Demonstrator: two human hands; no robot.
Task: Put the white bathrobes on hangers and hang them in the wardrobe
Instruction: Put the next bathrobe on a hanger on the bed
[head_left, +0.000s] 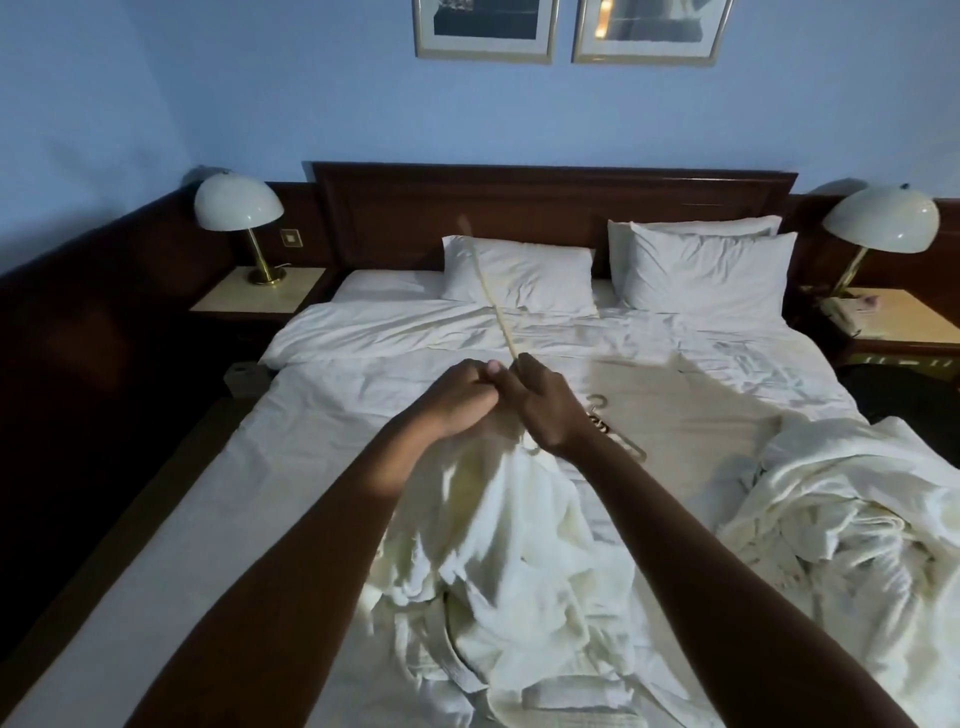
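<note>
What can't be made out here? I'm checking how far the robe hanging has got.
- Wardrobe: not in the head view at all.
- Hanger in the right hand: motion-blurred; its far end fades out against the headboard.
- Left hand: its grip is hidden by the right hand.
- Robe below the hands: cut off by the bottom edge.
- Second robe: crumpled, cut off by the right edge.
- Second hanger: partly behind the right wrist.

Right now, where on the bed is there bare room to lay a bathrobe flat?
The left side of the bed is free, between its left edge and the bathrobe under the hands. The right is crowded: a hanger and a second bathrobe.
</note>
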